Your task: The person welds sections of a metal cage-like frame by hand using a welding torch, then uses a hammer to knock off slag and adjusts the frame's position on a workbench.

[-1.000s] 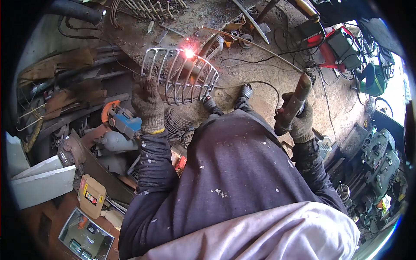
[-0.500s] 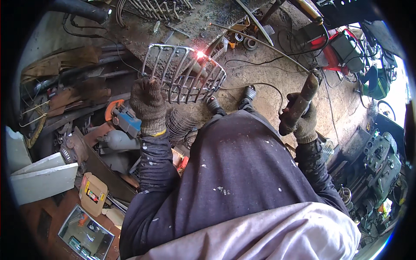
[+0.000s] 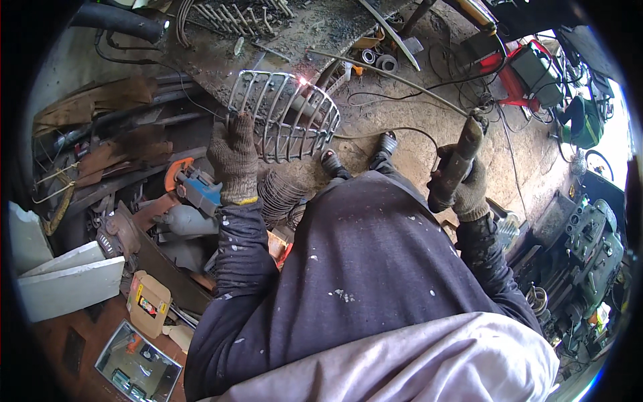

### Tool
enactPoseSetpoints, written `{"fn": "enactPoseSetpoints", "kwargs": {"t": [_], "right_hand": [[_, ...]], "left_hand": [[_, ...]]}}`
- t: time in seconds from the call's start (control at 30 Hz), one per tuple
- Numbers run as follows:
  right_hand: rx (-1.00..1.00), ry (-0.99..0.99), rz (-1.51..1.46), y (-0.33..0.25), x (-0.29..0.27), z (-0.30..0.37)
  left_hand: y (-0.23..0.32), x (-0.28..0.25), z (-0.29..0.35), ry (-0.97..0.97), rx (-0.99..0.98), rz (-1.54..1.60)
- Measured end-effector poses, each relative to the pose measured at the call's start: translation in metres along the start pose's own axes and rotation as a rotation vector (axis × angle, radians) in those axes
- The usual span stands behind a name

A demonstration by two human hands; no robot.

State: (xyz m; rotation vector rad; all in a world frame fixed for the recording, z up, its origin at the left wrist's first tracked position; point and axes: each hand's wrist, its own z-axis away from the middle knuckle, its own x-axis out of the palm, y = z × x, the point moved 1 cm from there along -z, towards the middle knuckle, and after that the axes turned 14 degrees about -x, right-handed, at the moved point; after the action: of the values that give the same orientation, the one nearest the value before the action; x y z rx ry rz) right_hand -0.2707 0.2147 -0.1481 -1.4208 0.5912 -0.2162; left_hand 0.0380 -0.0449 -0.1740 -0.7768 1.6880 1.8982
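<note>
A curved grate of welded metal bars (image 3: 271, 127) stands at the bench edge, ahead of me and a little left. One spot on its upper rim glows pinkish-white. My left hand (image 3: 234, 164), in a brown knitted glove, is closed at the grate's left side; the fingertips are partly hidden. In my gloved right hand (image 3: 469, 191) is a thick, worn welding electrode holder (image 3: 462, 157). From its end a long thin welding rod (image 3: 395, 82) slants up and left. The rod's tip ends beyond the glowing spot, apart from it in the picture.
A dirty workbench (image 3: 295, 37) carries several short rods (image 3: 231, 20). Cables cross the floor near a red-and-grey machine (image 3: 532, 74). A wire coil (image 3: 281, 191), blue-and-orange tool (image 3: 194, 184) and grey cylinder (image 3: 187, 220) lie at left. Green machinery (image 3: 593, 254) stands right.
The glow on the rim has shrunk and dimmed. The rod's tip has swung left and slightly nearer. The grate has turned a little, and its right end sits further left.
</note>
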Motion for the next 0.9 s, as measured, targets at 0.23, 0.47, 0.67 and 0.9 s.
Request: {"fn": "enactPoseSetpoints", "kwargs": {"t": [0.23,0.47,0.67,0.9], "right_hand": [[0.080,-0.062,-0.032,0.001,0.002,0.001],[-0.006,-0.117,0.015,0.000,0.003,-0.003],[-0.027,-0.105,0.020,0.000,0.005,-0.003],[-0.009,-0.108,0.044,0.002,0.008,-0.004]], "left_hand": [[-0.015,0.011,-0.003,-0.003,-0.046,-0.103],[-0.024,0.014,-0.004,-0.032,-0.040,-0.044],[-0.017,0.015,0.000,-0.055,-0.057,0.052],[-0.023,0.015,-0.004,-0.055,-0.044,-0.009]]}}
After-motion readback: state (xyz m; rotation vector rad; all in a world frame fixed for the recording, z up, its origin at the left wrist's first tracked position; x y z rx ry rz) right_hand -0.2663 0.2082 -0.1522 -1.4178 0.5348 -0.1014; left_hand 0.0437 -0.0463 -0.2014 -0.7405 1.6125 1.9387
